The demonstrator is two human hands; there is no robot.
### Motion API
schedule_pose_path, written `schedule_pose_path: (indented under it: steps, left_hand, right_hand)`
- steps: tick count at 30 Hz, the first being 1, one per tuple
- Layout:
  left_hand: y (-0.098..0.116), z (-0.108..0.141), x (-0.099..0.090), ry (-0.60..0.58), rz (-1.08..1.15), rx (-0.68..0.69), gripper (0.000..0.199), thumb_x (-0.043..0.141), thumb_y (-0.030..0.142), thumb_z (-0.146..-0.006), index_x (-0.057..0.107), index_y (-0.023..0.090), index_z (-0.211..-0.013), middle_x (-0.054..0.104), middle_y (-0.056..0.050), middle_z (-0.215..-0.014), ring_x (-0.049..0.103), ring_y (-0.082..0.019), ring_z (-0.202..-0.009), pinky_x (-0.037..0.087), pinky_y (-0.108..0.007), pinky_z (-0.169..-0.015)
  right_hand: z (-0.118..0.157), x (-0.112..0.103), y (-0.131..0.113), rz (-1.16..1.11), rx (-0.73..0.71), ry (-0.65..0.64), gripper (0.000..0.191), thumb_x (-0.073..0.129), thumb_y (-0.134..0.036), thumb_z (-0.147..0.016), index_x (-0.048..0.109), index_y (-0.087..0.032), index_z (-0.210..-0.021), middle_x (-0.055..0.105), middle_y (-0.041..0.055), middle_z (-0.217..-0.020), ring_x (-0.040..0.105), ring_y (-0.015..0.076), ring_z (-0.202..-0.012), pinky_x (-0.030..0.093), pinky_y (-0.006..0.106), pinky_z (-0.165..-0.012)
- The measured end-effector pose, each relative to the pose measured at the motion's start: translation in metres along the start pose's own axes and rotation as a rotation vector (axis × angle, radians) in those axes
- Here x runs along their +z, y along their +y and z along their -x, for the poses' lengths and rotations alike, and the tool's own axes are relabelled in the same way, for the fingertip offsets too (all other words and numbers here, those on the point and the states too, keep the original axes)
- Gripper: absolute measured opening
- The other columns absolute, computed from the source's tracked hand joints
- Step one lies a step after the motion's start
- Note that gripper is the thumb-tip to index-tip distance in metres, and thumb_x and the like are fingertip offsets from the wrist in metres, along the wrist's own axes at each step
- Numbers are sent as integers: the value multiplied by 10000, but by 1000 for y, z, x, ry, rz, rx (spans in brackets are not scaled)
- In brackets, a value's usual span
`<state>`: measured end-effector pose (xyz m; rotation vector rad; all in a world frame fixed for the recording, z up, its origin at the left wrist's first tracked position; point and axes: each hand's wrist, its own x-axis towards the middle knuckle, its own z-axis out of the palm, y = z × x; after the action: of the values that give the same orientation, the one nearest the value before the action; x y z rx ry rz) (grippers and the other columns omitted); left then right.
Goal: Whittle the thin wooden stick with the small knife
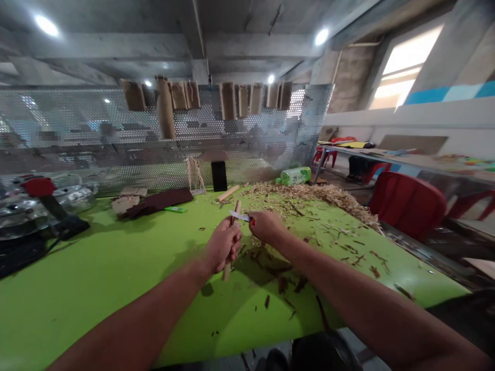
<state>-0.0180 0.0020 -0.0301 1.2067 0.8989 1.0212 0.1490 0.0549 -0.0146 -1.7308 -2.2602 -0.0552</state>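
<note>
1. Wood stick [227,271]: just above the bench [116,263], near mid-frame, slightly tilted, top end pointing away from the person.
2. Left grip [224,243]: fingers wrapped round the stick below its top end, both ends poking out.
3. Right grip [265,226]: clenched on a knife [240,216], blade lying across the stick just above the left fingers.
4. Doing it well (judgement): hold the stick firm, keep the blade at a shallow angle, take thin strokes away from the left fingers; they sit close to the edge.
5. Around: second stick [228,193] beyond, bark scraps [283,284] nearer, shavings [309,193] heaped along the far right, green-labelled bottle [296,176] lying behind them, black block [219,176] upright at the back.
6. Hard to tell: stick's middle covered by left grip; knife handle mostly covered, red bit shows; whether the edge bites or only rests, unclear. Dark shapes at bottom edge cut off, unidentifiable.
</note>
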Motion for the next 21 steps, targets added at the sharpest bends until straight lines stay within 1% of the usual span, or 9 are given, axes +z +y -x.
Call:
schedule_pose_path:
  steps: [2, 4, 7, 9, 12, 14, 16, 18, 21]
  left_hand:
    - [0, 0, 0, 10, -17, -1, 253, 482, 405, -926, 454, 218, -1093, 437, 84, -650, 299, -35, -378, 258, -145, -330]
    - [2, 0, 1, 21, -40, -9, 250, 482, 400, -927, 463, 215, -1094, 432, 83, -643, 307, -38, -383, 253, -145, -334]
    - [8, 6, 5, 43, -81, -46, 260, 471, 356, -937, 476, 211, -1152, 411, 84, -629, 297, -40, -386, 246, -148, -341]
    - [13, 15, 12, 39, -108, -75, 310, 459, 336, -949, 469, 209, -1231, 413, 80, -625, 294, -43, -389, 253, -155, -345]
    - [18, 30, 27, -51, -161, -62, 422, 511, 367, -938, 457, 202, -1322, 472, 57, -652, 331, -44, -413, 293, -160, -365]
    - [18, 35, 32, -108, -163, -42, 473, 530, 402, -931, 444, 201, -1350, 489, 51, -670, 332, -42, -417, 315, -161, -370]
    - [15, 32, 29, -76, -125, -34, 458, 500, 409, -943, 434, 205, -1347, 474, 58, -669, 312, -39, -409, 312, -156, -359]
    - [11, 24, 20, -15, -72, -36, 419, 474, 389, -951, 429, 217, -1331, 455, 66, -664, 309, -41, -408, 296, -148, -351]
    - [5, 12, 7, 18, -10, -34, 389, 477, 363, -941, 426, 233, -1304, 438, 73, -661, 314, -42, -408, 277, -145, -349]
  right_hand:
    - [4, -4, -8, 70, 4, -38, 328, 429, -302, -903, 730, -225, -1008, 739, 110, -904, 670, 200, -802, 409, 250, -665]
    - [5, -6, -12, 108, 21, -49, 357, 394, -303, -932, 727, -226, -1037, 739, 123, -923, 681, 206, -826, 431, 257, -692]
    - [-2, -6, -7, 132, 27, -37, 358, 402, -306, -933, 731, -218, -1046, 739, 134, -944, 686, 215, -857, 452, 267, -727]
    - [-12, -5, 8, 110, 73, -24, 352, 423, -296, -917, 735, -206, -1054, 738, 144, -964, 686, 224, -887, 460, 275, -739]
    - [-28, -6, 42, 52, 268, -40, 352, 444, -252, -889, 737, -168, -1065, 731, 177, -991, 693, 253, -889, 466, 293, -702]
    - [-35, -9, 64, 18, 384, -28, 356, 440, -227, -880, 734, -151, -1066, 727, 190, -1004, 696, 259, -882, 453, 285, -671]
    - [-37, -11, 73, -16, 425, 42, 366, 422, -235, -889, 727, -155, -1074, 729, 179, -1004, 693, 246, -880, 430, 267, -655]
    - [-33, -9, 66, -46, 386, 101, 362, 418, -271, -894, 731, -173, -1046, 738, 150, -969, 686, 230, -856, 407, 256, -640]
    - [-20, -3, 36, -34, 181, 105, 337, 441, -324, -884, 745, -197, -956, 744, 113, -896, 672, 215, -797, 386, 256, -628]
